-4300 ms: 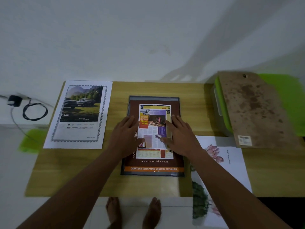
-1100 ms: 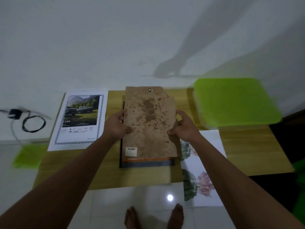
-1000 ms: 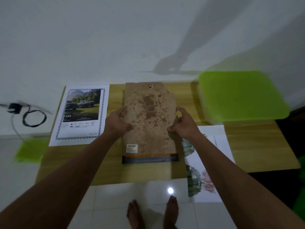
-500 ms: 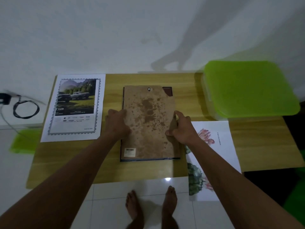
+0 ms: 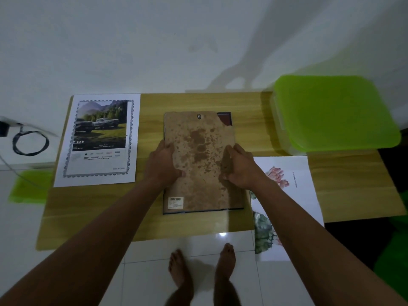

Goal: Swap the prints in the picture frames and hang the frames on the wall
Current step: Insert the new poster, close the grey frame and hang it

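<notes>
Backing board (image 5: pixel 201 164), brown and blotched with darker stains, lies flat on the back of the picture frame (image 5: pixel 198 211), which rests face down near the middle of the wooden table (image 5: pixel 150 219). The frame's dark edge shows along the board's near side and at its far right corner, where a piece of the board is missing and a reddish patch is uncovered. A small metal hanger (image 5: pixel 199 116) sits at the board's far edge and a barcode label (image 5: pixel 176 202) at its near left corner. The left hand (image 5: pixel 163 164) grips the board's left edge, thumb on top; the right hand (image 5: pixel 240 166) clasps the right edge with curled fingers. A car print (image 5: pixel 99 138) lies flat on the table to the left, apart from the frame. A flower print (image 5: pixel 284 186) lies just right of the frame, its near end hanging past the table's edge. A green-lidded box (image 5: pixel 331 111) stands at the far right. A coiled black cable (image 5: pixel 29 142) lies on the floor to the left, and bare feet (image 5: pixel 180 268) stand on the white tiles below.
</notes>
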`<state>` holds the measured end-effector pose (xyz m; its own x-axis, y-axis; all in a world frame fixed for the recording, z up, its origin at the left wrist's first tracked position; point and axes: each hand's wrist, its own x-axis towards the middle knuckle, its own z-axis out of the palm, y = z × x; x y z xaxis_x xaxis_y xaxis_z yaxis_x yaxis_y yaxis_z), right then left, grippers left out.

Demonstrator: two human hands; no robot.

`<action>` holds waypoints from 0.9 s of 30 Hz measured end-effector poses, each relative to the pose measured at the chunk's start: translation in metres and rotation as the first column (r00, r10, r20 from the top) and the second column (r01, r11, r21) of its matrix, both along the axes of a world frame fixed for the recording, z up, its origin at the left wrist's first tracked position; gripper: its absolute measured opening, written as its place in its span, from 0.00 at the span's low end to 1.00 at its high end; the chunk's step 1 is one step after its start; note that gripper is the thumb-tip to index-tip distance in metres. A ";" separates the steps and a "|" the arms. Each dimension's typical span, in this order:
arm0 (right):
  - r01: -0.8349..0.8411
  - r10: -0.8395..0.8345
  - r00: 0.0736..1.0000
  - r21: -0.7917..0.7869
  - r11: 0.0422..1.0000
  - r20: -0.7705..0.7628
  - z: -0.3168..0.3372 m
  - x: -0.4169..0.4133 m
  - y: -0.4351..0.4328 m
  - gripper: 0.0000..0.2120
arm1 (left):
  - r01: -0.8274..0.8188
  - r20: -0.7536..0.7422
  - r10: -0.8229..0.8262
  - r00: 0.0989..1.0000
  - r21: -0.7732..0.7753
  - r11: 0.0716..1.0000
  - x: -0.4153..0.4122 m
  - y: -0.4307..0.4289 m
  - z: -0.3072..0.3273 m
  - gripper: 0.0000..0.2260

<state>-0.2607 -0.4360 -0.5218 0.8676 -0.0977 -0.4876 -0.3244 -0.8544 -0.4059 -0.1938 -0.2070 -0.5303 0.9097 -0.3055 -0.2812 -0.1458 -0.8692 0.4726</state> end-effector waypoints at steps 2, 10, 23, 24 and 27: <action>-0.029 0.030 0.999 0.013 0.999 -0.027 0.002 0.000 -0.003 0.50 | 0.003 0.005 -0.003 1.000 0.009 1.000 -0.001 0.000 -0.002 0.34; -0.108 0.110 0.994 0.074 0.991 -0.023 0.002 0.005 -0.005 0.54 | 0.186 -0.003 -0.187 0.982 0.128 0.974 -0.008 -0.007 -0.015 0.42; -0.273 0.274 0.961 0.018 0.962 -0.032 0.003 0.002 -0.006 0.62 | 0.197 -0.143 -0.179 0.973 0.125 0.972 -0.013 -0.005 -0.006 0.50; -0.300 0.300 0.953 0.003 0.954 -0.046 0.001 -0.001 -0.005 0.64 | 0.199 -0.150 -0.179 0.972 0.130 0.971 -0.012 -0.004 -0.006 0.50; -0.397 0.391 0.916 -0.064 0.916 -0.094 -0.004 -0.012 -0.002 0.69 | 0.204 -0.158 -0.182 0.971 0.136 0.969 -0.011 -0.004 -0.007 0.51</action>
